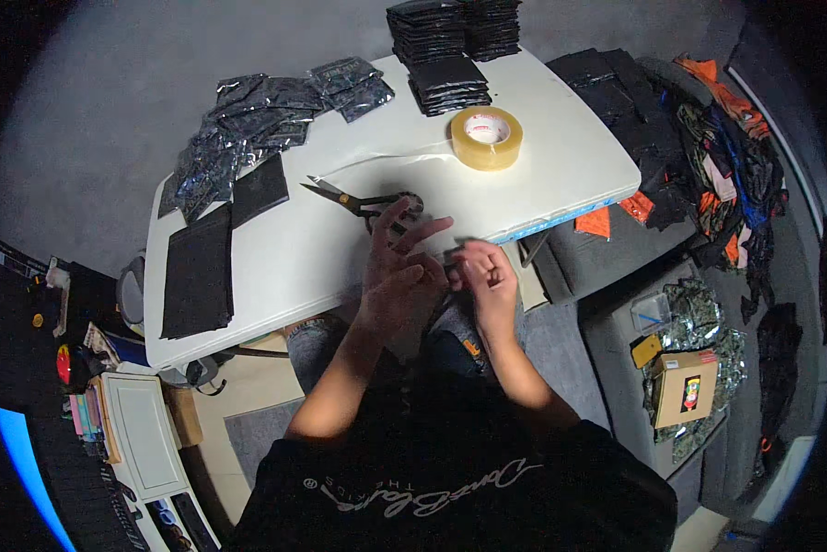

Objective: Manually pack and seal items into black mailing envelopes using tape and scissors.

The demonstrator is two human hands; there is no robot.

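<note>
My left hand (397,276) is raised over the near edge of the white table (289,262), its fingers spread and nothing visible in them. Close on its right, my right hand (489,283) has curled fingers drawn together. Whether a small thing sits between those fingertips cannot be made out. Black-handled scissors (344,197) lie just beyond the left hand with blades apart, their handles partly hidden by its fingers. Farther back, a roll of clear yellowish tape (489,156) rests flat. From it a loose strip (390,157) runs left toward the scissors' tips.
Flat black packets (197,276) and shiny bagged ones (266,106) cover the table's left side; black packets (445,83) are stacked at the back. On the right, a grey sofa (584,262) bears clothing (722,175) and a cardboard box (676,405). A white cabinet (146,432) stands lower left.
</note>
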